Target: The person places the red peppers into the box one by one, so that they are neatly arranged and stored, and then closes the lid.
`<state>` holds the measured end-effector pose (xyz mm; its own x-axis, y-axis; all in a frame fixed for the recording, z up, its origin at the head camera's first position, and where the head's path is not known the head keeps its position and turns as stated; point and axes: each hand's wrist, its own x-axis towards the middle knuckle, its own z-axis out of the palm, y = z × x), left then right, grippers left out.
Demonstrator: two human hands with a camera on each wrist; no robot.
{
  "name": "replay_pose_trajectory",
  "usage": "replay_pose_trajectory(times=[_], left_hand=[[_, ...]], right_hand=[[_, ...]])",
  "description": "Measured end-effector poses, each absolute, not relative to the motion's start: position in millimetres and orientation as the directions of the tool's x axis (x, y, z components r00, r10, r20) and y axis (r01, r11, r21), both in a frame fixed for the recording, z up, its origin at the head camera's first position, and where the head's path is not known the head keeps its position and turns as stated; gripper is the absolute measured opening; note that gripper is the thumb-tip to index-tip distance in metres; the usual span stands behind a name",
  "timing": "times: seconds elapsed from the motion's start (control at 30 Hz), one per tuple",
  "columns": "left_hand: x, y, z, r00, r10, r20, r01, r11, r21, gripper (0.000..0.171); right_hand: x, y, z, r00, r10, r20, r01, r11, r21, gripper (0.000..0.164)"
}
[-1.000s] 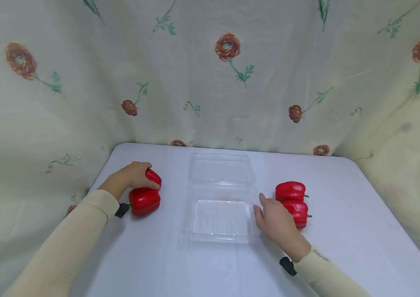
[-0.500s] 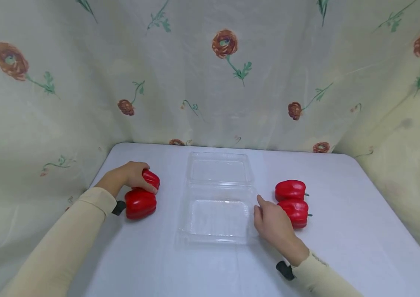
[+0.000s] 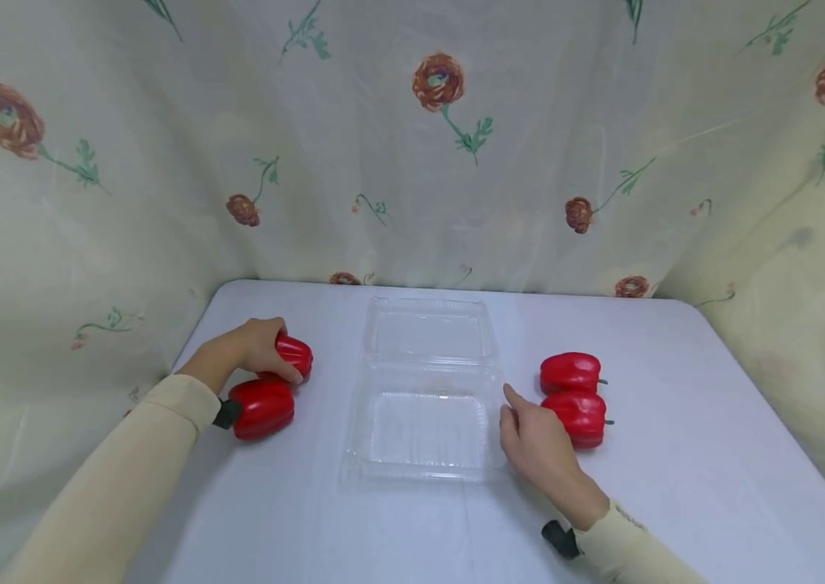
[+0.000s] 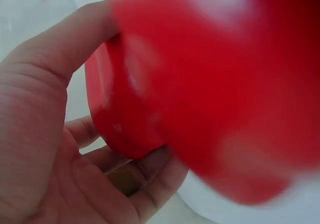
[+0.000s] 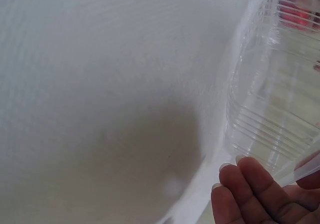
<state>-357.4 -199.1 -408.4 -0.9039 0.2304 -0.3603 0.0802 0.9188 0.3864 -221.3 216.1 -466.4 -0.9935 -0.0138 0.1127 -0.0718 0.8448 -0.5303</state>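
An open clear clamshell container [image 3: 354, 454] lies mid-table, its lid [image 3: 427, 332] folded back. My left hand [image 3: 251, 349] grips the farther of two red peppers [image 3: 295, 355] on the left. In the left wrist view my fingers [image 4: 150, 184] curl round that pepper [image 4: 125, 109]. The nearer left pepper [image 3: 262, 408] lies against my wrist. My right hand [image 3: 536, 442] holds the container's right rim, index finger straight. In the right wrist view the fingertips [image 5: 245, 194] sit under the container's rim [image 5: 270, 114]. Two more red peppers [image 3: 569, 372] [image 3: 587, 415] lie just right of that hand.
The white table [image 3: 675, 454] has rounded far corners. A flowered cloth [image 3: 456, 162] hangs as a wall behind it and on both sides. Bare tabletop shows in front of the container and at the far right.
The nearer left pepper has slid a little to the left and toward me beside my left wrist. My right hand stays at the container's rim.
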Motion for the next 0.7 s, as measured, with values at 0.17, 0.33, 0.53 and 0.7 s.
replay_pose_trajectory(times=[0.17, 0.33, 0.53, 0.7], left_hand=[[-360, -201, -406, -0.928, 0.246, -0.280, 0.126, 0.914, 0.386, 0.090], [-360, -195, -397, -0.945, 0.261, -0.195, 0.169, 0.904, 0.391, 0.088], [-350, -169, -381, -0.946, 0.296, -0.134, 0.244, 0.919, 0.310, 0.083], [-336, -141, -371, -0.929, 0.359, -0.088, 0.326, 0.907, 0.266, 0.078]], right_hand=[[-219, 218, -467, -0.992, -0.008, 0.127, -0.076, 0.838, -0.540, 0.062], [-218, 216, -468, -0.991, 0.001, 0.137, -0.074, 0.842, -0.535, 0.063], [-218, 215, -469, -0.991, 0.028, 0.134, -0.047, 0.850, -0.525, 0.064], [-218, 214, -470, -0.990, 0.040, 0.134, -0.037, 0.850, -0.526, 0.063]])
